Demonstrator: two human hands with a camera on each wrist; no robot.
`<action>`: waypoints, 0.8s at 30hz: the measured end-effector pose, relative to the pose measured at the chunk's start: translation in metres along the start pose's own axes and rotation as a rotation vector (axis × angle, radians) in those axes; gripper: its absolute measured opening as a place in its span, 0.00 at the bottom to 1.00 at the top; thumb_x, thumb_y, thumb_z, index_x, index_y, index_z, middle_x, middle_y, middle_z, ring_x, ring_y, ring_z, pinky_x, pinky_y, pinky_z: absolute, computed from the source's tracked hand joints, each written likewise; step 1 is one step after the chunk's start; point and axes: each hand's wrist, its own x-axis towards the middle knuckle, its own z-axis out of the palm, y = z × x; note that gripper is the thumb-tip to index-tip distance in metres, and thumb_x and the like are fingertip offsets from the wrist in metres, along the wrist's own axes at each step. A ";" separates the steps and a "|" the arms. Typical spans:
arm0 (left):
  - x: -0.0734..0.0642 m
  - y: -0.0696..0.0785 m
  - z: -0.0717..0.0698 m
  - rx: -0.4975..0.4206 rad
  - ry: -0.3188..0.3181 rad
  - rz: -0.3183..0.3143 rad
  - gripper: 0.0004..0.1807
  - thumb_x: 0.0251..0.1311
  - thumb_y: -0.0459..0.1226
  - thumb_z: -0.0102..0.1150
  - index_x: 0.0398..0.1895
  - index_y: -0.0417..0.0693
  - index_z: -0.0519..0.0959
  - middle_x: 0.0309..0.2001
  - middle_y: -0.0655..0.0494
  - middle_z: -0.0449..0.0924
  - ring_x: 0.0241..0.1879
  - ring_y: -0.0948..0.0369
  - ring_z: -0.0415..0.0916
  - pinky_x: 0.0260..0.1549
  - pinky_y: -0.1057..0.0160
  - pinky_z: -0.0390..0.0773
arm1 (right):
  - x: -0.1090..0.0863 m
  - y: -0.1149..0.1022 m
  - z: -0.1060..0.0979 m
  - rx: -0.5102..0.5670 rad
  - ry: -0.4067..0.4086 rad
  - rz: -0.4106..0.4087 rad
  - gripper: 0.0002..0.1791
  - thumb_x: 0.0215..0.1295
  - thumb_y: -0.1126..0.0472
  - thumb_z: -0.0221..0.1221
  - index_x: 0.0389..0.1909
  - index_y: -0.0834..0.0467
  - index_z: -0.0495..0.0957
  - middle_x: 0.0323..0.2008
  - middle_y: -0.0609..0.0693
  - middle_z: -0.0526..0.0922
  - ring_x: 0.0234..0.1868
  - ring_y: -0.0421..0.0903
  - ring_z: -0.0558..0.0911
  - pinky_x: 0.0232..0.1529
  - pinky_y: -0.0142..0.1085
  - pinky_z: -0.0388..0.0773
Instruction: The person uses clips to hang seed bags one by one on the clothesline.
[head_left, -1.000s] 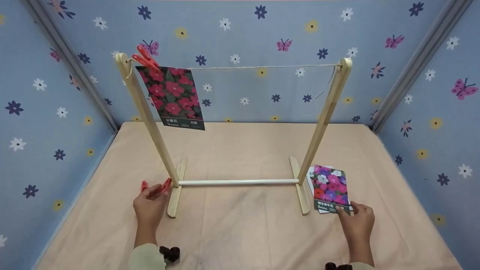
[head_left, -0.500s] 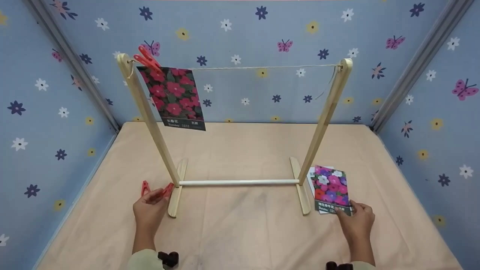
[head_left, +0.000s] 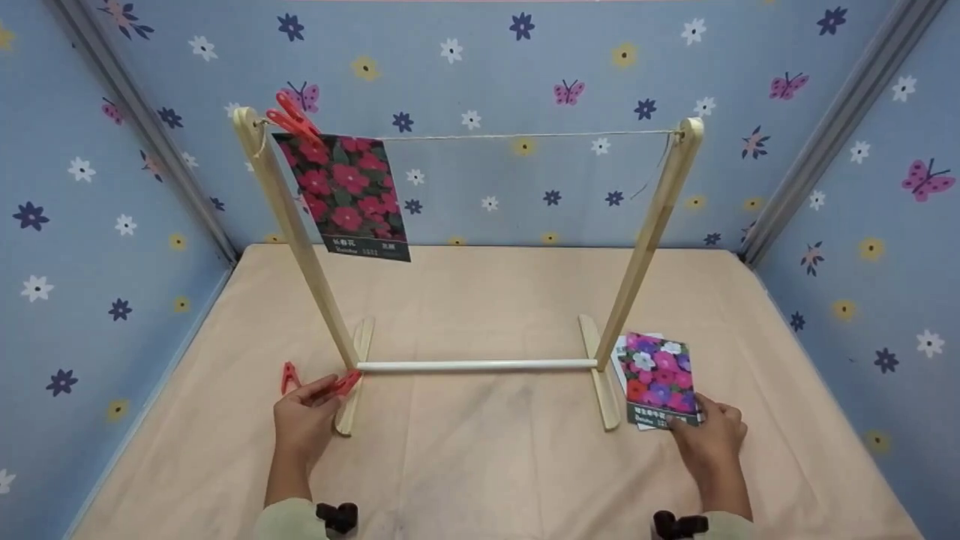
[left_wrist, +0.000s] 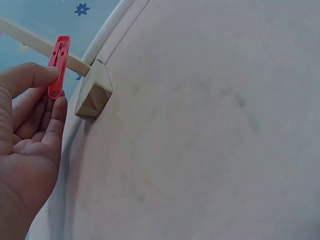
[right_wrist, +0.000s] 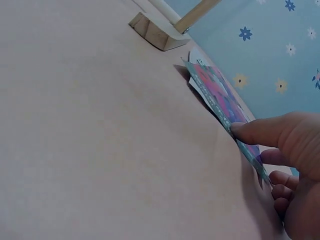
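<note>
My left hand (head_left: 304, 416) pinches a red clothespin (left_wrist: 59, 67) between thumb and fingers, beside the left foot of a wooden rack (head_left: 480, 365). A second red clothespin (head_left: 289, 376) lies on the cloth just behind that hand. At the right, my right hand (head_left: 712, 435) holds the lower right corner of a flower card (head_left: 660, 375), thumb on its face and fingers at its edge. The card's near edge is tipped up in the right wrist view, over other white-edged cards (right_wrist: 200, 59). A red-flower card (head_left: 349, 195) hangs from the rack's string by a red clothespin (head_left: 295, 120).
A thin string (head_left: 525, 135) runs between the tops of the two wooden posts (head_left: 651, 240). Beige cloth (head_left: 480, 465) covers the table. Blue flower-patterned panels (head_left: 480, 67) stand behind and at both sides.
My left hand has turned and shifted slightly right with the clothespin, bringing it over the rack's left foot. My right hand has shifted the flower card slightly on the stack.
</note>
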 end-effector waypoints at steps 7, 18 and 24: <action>-0.001 0.003 0.002 0.031 -0.047 0.013 0.22 0.54 0.22 0.65 0.55 0.35 0.79 0.55 0.44 0.78 0.45 0.63 0.79 0.41 0.71 0.80 | 0.002 -0.002 -0.003 -0.010 -0.012 -0.023 0.44 0.59 0.57 0.67 0.71 0.67 0.57 0.61 0.72 0.51 0.62 0.68 0.48 0.61 0.60 0.55; 0.001 -0.001 0.003 0.091 -0.055 0.017 0.20 0.54 0.23 0.66 0.52 0.36 0.81 0.57 0.45 0.78 0.44 0.62 0.79 0.40 0.71 0.80 | 0.006 -0.006 0.002 -0.043 0.001 0.003 0.47 0.57 0.52 0.67 0.71 0.66 0.56 0.62 0.72 0.52 0.63 0.69 0.51 0.61 0.60 0.55; 0.001 0.000 0.003 0.118 -0.066 -0.002 0.22 0.55 0.23 0.64 0.55 0.39 0.80 0.58 0.46 0.77 0.46 0.62 0.78 0.41 0.72 0.80 | 0.006 -0.009 0.007 -0.005 0.082 0.059 0.46 0.56 0.53 0.70 0.71 0.65 0.60 0.62 0.70 0.54 0.63 0.67 0.53 0.61 0.59 0.56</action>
